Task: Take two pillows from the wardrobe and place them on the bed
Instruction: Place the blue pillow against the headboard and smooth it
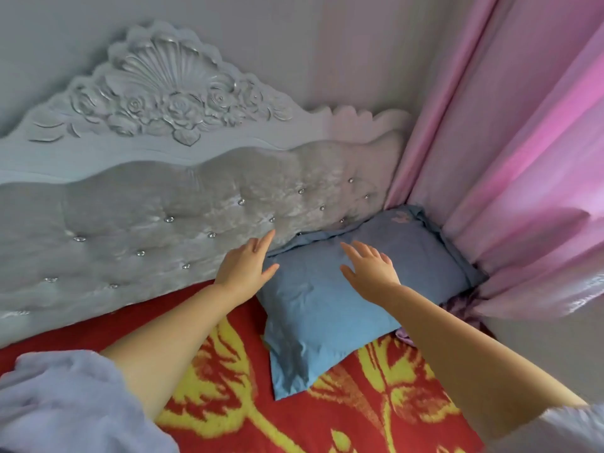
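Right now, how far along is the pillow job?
One blue pillow already lies on the red bedspread against the headboard. The left hand and right hand hover open over it, holding nothing. No second pillow shows, so that one seems left.

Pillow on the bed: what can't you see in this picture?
- Second pillow and wardrobe: outside the head view.
- Blue pillow: far edge tucked against the headboard; right corner behind the pink curtain.
- Left hand and right hand: contact with the pillow unclear.

Bare forearms, pushed-up fluffy lavender sleeves (65, 403)
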`<state>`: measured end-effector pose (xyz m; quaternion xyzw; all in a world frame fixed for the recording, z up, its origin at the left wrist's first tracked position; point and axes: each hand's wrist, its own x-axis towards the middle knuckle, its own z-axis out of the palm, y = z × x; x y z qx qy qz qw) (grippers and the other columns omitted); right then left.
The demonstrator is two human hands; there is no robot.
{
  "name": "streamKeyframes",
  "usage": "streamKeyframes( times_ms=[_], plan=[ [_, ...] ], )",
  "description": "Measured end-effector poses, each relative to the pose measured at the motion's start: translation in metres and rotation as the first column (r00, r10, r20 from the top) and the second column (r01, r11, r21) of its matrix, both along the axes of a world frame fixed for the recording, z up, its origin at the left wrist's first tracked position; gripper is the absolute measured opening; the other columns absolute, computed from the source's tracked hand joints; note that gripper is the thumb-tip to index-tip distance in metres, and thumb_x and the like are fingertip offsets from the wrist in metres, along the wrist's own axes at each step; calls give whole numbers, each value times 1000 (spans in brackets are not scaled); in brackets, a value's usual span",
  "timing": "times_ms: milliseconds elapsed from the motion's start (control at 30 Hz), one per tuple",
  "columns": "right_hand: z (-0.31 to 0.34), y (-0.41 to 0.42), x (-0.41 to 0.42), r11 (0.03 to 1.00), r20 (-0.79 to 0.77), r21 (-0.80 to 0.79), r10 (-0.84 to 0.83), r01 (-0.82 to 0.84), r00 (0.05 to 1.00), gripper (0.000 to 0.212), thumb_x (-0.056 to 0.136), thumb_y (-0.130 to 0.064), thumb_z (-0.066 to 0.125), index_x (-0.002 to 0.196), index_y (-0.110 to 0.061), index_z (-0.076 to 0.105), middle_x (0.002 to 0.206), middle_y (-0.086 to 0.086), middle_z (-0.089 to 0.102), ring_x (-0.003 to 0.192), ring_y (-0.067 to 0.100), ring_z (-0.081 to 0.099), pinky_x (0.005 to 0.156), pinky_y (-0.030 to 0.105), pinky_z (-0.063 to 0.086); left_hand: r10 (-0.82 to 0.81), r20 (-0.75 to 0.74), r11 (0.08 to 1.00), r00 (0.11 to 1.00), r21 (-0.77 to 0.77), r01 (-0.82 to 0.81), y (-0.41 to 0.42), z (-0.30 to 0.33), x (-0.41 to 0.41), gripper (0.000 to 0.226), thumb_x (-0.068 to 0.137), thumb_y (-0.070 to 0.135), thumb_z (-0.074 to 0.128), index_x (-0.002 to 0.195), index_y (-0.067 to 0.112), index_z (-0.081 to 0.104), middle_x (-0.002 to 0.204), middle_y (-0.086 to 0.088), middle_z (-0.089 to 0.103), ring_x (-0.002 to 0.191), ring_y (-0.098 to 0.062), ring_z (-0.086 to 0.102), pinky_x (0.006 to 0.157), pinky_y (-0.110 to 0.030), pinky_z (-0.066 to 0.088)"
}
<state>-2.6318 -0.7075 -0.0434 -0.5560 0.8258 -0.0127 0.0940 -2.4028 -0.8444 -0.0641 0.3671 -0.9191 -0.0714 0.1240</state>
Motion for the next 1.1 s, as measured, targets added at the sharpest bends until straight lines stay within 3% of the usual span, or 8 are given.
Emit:
streamKeyframes(
  times_ms=[100, 233, 333, 500, 667, 800, 933, 1100],
  plan=[
    [1, 2, 36, 999, -3, 8, -34, 34, 999, 54, 100, -42, 33, 150, -28, 18, 157, 2, 21, 144, 24, 20, 117, 49, 18, -65, 8, 998, 998, 21, 65, -4, -2, 21, 70, 89, 41, 54, 146, 16, 23, 115, -16, 57, 93, -37, 61, 73, -41, 48],
    [0, 27, 64, 990, 26, -46, -134, 135, 991, 54, 100, -43, 33, 150, -28, 18, 157, 3, 22, 144, 25, 20, 117, 49, 17, -197, 62, 974, 978, 128, 188, 12, -5, 13, 71, 90, 44, 50, 148, 21, 14, 130, -11, 50, 108, -33, 55, 86, -41, 45],
    [-1, 61, 70, 972, 19, -70, -223, 223, 975, 55, 100, -44, 35, 150, -28, 18, 157, 4, 22, 143, 24, 21, 117, 49, 19, -326, 126, 943, 937, 118, 312, 36, 3, -11, 72, 91, 46, 48, 148, 23, 9, 132, -8, 47, 110, -33, 54, 87, -41, 43],
    [7, 122, 71, 934, 33, -102, -341, 343, 939, 56, 99, -44, 37, 149, -29, 19, 156, 3, 24, 142, 24, 24, 115, 49, 22, -429, 107, 903, 897, 65, 424, 82, 20, -42, 70, 93, 45, 45, 149, 24, 8, 125, -7, 49, 104, -31, 53, 83, -37, 40],
    [9, 194, 71, 924, 4, -149, -355, 352, 935, 55, 98, -42, 39, 149, -30, 21, 155, 4, 26, 142, 22, 23, 114, 50, 20, -413, 176, 911, 894, 74, 406, 140, 4, -48, 66, 95, 44, 42, 149, 26, 8, 128, -6, 47, 105, -29, 53, 88, -36, 40],
    [6, 254, 82, 934, -1, -58, -352, 352, 936, 54, 97, -40, 39, 148, -28, 24, 154, 6, 28, 140, 26, 28, 112, 52, 24, -383, 118, 923, 916, 99, 373, 203, 5, -41, 63, 95, 43, 43, 148, 26, 14, 129, -8, 47, 108, -31, 54, 90, -40, 40],
    [13, 271, 94, 978, -34, 24, -207, 208, 978, 53, 98, -43, 36, 148, -29, 22, 154, 5, 26, 141, 27, 25, 114, 52, 21, -289, 21, 955, 957, 77, 287, 232, 11, -7, 63, 94, 43, 44, 148, 26, 17, 127, -8, 49, 102, -33, 56, 85, -40, 41],
    [26, 236, 120, 998, -71, 62, 16, -11, 997, 55, 99, -44, 36, 149, -31, 19, 157, 4, 21, 143, 25, 20, 116, 51, 17, -42, -16, 995, 999, 88, 43, 225, 10, 60, 63, 93, 45, 46, 147, 25, 19, 124, -8, 51, 102, -30, 57, 80, -37, 43]
  ],
)
